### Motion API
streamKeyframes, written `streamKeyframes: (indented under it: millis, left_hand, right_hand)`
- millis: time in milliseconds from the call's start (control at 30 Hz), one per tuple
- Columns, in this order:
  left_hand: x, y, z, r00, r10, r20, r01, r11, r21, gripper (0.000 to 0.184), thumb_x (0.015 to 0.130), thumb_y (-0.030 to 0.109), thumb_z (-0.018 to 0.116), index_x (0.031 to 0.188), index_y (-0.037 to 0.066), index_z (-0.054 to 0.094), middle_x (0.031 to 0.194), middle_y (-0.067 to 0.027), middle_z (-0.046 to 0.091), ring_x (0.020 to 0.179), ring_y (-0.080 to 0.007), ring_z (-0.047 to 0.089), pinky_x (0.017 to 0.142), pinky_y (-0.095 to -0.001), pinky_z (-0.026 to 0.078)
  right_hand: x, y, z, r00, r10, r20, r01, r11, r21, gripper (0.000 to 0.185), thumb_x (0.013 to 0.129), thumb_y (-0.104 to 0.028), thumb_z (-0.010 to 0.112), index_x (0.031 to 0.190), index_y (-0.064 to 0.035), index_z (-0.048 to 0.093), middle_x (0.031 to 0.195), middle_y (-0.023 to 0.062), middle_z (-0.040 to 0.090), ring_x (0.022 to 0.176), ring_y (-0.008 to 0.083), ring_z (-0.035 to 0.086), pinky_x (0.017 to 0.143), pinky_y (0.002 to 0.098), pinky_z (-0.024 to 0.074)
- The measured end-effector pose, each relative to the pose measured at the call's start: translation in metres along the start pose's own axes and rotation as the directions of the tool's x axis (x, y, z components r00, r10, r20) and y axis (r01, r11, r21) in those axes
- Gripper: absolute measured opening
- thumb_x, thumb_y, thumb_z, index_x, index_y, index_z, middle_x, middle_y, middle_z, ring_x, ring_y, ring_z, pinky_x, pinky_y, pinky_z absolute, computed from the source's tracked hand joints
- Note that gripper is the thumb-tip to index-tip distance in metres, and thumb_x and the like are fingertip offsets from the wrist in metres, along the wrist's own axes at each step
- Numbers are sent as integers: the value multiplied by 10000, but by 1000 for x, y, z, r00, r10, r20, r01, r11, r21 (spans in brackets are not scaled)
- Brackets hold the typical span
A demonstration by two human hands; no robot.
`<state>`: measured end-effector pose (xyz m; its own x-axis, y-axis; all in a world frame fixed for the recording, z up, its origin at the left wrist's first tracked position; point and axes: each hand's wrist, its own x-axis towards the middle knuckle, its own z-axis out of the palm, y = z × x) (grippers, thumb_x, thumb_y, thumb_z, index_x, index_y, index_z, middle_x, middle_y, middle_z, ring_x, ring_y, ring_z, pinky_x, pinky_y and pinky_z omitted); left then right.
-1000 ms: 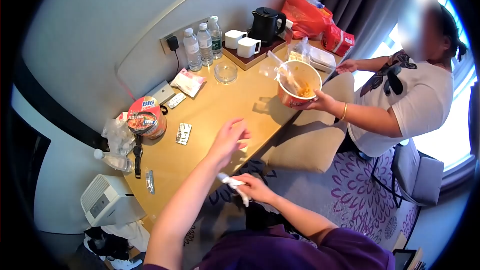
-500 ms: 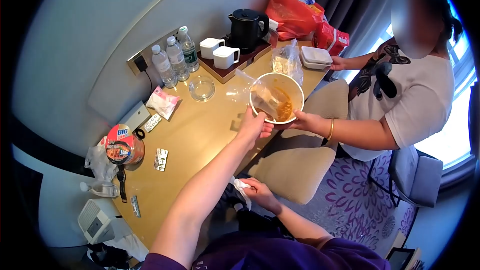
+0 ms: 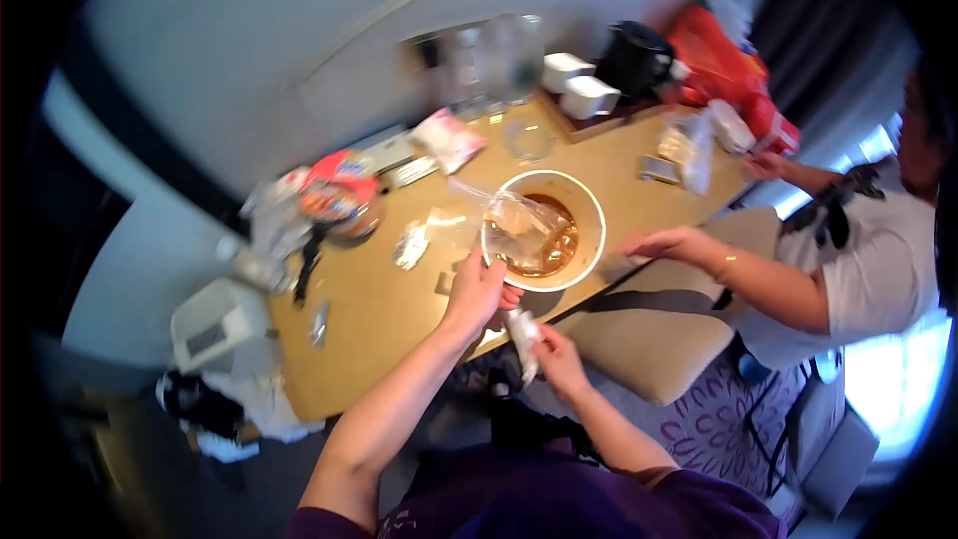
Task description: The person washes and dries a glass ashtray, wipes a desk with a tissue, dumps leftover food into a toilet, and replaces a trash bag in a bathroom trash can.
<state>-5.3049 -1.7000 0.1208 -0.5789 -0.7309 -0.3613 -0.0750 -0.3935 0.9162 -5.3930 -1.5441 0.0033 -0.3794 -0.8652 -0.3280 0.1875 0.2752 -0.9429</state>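
My left hand (image 3: 477, 289) grips the near left rim of a large white-rimmed tub (image 3: 596, 230), its thumb at the rim and fingers beneath. Inside the tub are reddish-brown broth and a clear plastic bag (image 3: 527, 225) that hangs over the left rim. Below the tub, my right hand (image 3: 559, 361) is closed on a crumpled white tissue (image 3: 524, 344). To the right of the tub, the other person's hand (image 3: 674, 243) is held out, apart from it. That person's other hand (image 3: 766, 166) is near a white container (image 3: 731, 128) at the back right.
On the wooden table (image 3: 374, 339) are a lidded noodle tub (image 3: 339, 200), a pink packet (image 3: 448, 140), a glass ashtray (image 3: 529, 139), blurred bottles (image 3: 514, 60), white cups (image 3: 589, 98), a black kettle (image 3: 635, 62) and a red bag (image 3: 714, 55). A beige chair (image 3: 649, 334) stands at the front edge.
My left hand took hold of the tub, and the other person's hand let go of it. The view has shifted and blurred. My right hand keeps the tissue.
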Motion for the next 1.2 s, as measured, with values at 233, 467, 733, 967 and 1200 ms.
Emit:
streamKeyframes:
  millis: [233, 467, 733, 967, 1200]
  left_hand:
    - [-182, -39, -137, 970, 9, -242, -52, 983, -173, 321, 833, 100, 357, 1140, 5, 362, 651, -117, 553, 486, -126, 530, 429, -225, 460]
    - [-405, -103, -239, 855, 3, -519, -144, 962, -231, 313, 839, 124, 408, 1123, -5, 374, 606, -89, 556, 461, -119, 536, 412, -232, 460]
    - [-607, -203, -332, 483, -42, -875, -190, 970, -151, 513, 829, 233, 521, 1257, 50, 305, 947, -81, 502, 790, -120, 513, 679, -249, 442]
    - [-725, -291, -466, 410, -163, -897, -738, 519, -432, 663, 804, 216, 550, 1332, 153, 154, 1243, -37, 344, 1135, -154, 354, 929, -308, 326]
    - [-848, -345, -625, 55, -288, -956, -890, 420, -177, 594, 776, 207, 530, 1281, 45, 263, 1244, -97, 399, 1151, -227, 384, 972, -369, 299]
  right_hand:
    - [-12, -25, 95, 999, 45, 17, -48, 900, 434, 307, 857, -110, 436, 1158, -52, 450, 954, 13, 573, 832, 132, 545, 727, 245, 433]
    - [-100, 32, 300, 745, 269, 611, -545, 774, 323, 371, 883, -233, 426, 1200, -42, 408, 1149, 108, 489, 1037, 233, 484, 890, 366, 408]
    - [-252, 105, 543, 153, 453, 878, -802, 577, -157, 385, 884, -254, 424, 1204, -40, 405, 1168, 112, 477, 1059, 238, 471, 900, 374, 402]
    - [-355, 181, 744, -168, 532, 830, -787, 434, -438, 399, 884, -272, 423, 1207, -38, 402, 1184, 115, 467, 1079, 243, 460, 909, 381, 397]
    - [-436, 269, 966, -101, 597, 796, -434, 694, -575, 296, 887, -199, 423, 1162, -92, 433, 990, 32, 535, 843, 125, 541, 681, 265, 475]
